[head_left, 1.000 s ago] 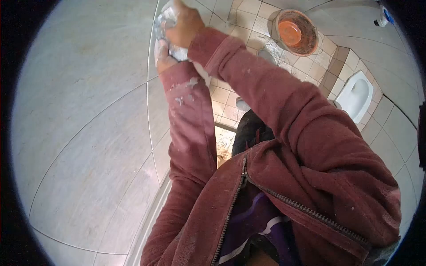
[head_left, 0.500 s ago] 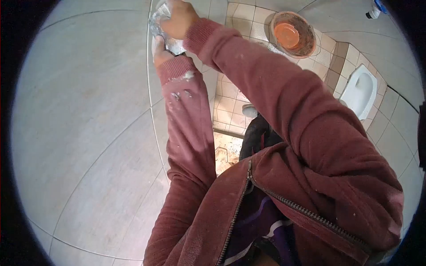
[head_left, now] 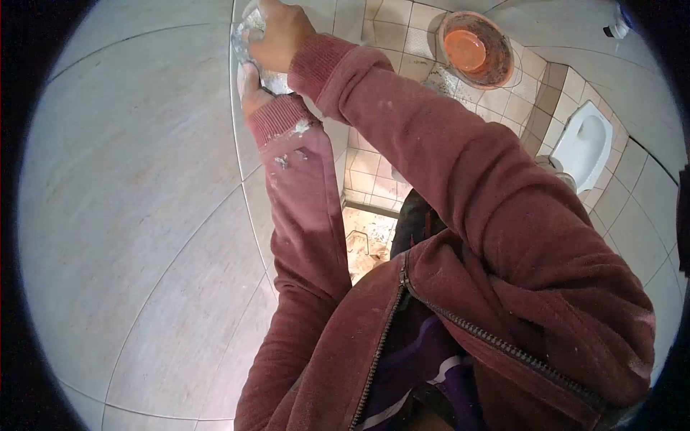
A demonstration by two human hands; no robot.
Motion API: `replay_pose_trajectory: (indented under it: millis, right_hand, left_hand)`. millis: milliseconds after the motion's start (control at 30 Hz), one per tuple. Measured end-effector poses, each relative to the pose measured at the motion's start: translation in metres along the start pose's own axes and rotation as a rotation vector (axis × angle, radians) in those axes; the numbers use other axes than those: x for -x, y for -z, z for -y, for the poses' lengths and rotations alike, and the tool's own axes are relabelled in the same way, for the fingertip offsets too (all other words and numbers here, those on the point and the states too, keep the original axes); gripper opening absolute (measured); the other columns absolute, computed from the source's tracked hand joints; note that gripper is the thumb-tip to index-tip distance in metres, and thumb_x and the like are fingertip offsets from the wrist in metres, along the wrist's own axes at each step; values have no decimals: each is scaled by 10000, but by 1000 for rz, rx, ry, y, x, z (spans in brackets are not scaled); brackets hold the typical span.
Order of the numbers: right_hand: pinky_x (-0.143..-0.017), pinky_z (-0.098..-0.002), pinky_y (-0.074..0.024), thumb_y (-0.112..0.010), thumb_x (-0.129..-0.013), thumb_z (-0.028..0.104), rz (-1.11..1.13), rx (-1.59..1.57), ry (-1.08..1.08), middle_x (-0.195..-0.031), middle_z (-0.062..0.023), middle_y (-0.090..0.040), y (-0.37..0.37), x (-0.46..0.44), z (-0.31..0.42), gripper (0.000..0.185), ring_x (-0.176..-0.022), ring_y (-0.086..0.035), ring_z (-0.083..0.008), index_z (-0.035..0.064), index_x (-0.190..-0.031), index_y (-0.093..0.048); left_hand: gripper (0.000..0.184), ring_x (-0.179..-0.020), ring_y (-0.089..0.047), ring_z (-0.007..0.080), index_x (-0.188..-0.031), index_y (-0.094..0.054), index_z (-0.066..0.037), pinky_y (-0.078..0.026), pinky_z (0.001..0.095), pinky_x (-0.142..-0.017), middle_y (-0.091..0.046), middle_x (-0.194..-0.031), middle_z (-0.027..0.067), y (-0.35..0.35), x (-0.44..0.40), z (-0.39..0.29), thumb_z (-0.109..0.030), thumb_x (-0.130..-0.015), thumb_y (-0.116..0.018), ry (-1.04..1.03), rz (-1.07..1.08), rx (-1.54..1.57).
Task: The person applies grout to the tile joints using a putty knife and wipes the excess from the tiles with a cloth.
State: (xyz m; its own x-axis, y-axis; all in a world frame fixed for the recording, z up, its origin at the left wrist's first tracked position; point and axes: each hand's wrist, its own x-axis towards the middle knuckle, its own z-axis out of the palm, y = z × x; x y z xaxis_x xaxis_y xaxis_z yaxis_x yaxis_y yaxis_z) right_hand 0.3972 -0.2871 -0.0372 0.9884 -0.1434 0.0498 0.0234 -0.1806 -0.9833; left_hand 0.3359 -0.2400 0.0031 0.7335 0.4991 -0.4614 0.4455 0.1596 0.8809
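Note:
At the top of the view, a crumpled, silvery plastic bag [head_left: 274, 82] with whitish material in it lies against the corner edge of the tiled wall. My right hand [head_left: 284, 34] is closed on its upper part, fingers bent inward. Lower down, my left hand [head_left: 253, 90] grips the bag from below, its thumb pointing up along the side. Most of the left fingers are hidden behind the bag. White smears mark the left sleeve near the cuff.
Large grey tiles cover the wall [head_left: 144, 179] on the left. An orange bucket [head_left: 503, 50] with an orange bowl [head_left: 466, 52] inside stands on the tiled floor [head_left: 417, 43]. A white squat toilet [head_left: 591, 147] is at the right. A bent wire [head_left: 366, 241] lies below.
Both hands and the bag have shifted slightly left in the view. The camera has moved a little, and a foot near the floor's middle is now mostly hidden by the right sleeve.

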Motion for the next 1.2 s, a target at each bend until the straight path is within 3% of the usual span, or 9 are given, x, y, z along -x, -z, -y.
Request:
replay_pose_trajectory:
  millis: [100,200,300,467,600,667,800,933,1200]
  right_hand:
    - [-671,-391,-473,-616,-661,115,11,-77,27,-770,-152,-608,-9,37,7,242,-746,-593,-342,55,-878,-528]
    - [-667,-393,-475,-623,-661,121,179,-104,44,-780,-173,-608,-31,78,-1,243,-756,-595,-344,43,-868,-523]
    - [-655,-402,-477,-621,-659,119,372,-144,-45,-770,-175,-610,-22,90,6,261,-745,-598,-346,58,-894,-523]
    - [-635,-415,-483,-617,-655,123,-30,-145,63,-743,-161,-614,7,15,0,328,-710,-608,-336,46,-953,-504]
    - [-627,-408,-485,-630,-640,134,213,144,-120,-743,-158,-614,-6,20,10,339,-709,-610,-330,40,-943,-509]
    - [-620,-398,-484,-639,-630,132,354,200,49,-738,-156,-612,-36,58,-3,329,-695,-604,-338,41,-919,-510]
    - [-629,-392,-483,-639,-651,152,304,-45,-23,-737,-159,-609,-27,92,-33,307,-686,-599,-341,43,-907,-509]
    - [-658,-422,-484,-636,-660,192,-43,-82,25,-760,-203,-608,7,32,-20,355,-698,-596,-364,3,-927,-500]
    - [-669,-326,-474,-596,-709,37,-41,-282,142,-767,-158,-617,6,-16,-9,214,-742,-612,-256,17,-904,-510]
  left_hand:
    - [417,-959,-549,234,-1166,-424,41,-490,341,-740,-515,-1097,153,42,20,19,-280,-902,-404,-287,115,-614]
    - [338,-899,-571,207,-1096,-505,17,-456,291,-721,-568,-1036,103,44,56,46,-220,-856,-507,-546,-105,-761]
    - [360,-912,-566,217,-1116,-483,19,-460,307,-735,-556,-1051,114,59,43,57,-231,-857,-495,-429,-77,-605]
    - [398,-934,-557,234,-1149,-448,23,-467,334,-759,-538,-1076,132,41,-72,64,-250,-861,-474,-277,-33,-276]
    - [428,-952,-550,247,-1175,-419,26,-473,355,-778,-523,-1096,147,84,-66,86,-265,-863,-457,-110,1,-35]
    - [443,-961,-546,254,-1188,-405,27,-476,366,-788,-515,-1106,154,104,8,95,-272,-864,-449,-28,42,74]
    - [341,-897,-570,222,-1116,-474,12,-493,346,-699,-549,-1044,122,84,28,85,-232,-880,-438,96,105,416]
    - [401,-984,-540,294,-1170,-415,54,-469,397,-810,-514,-1112,176,54,-52,71,-191,-857,-461,-65,273,274]
    - [354,-829,-600,245,-1122,-457,35,-510,339,-641,-573,-1014,144,10,-56,28,-235,-894,-441,-14,164,366]
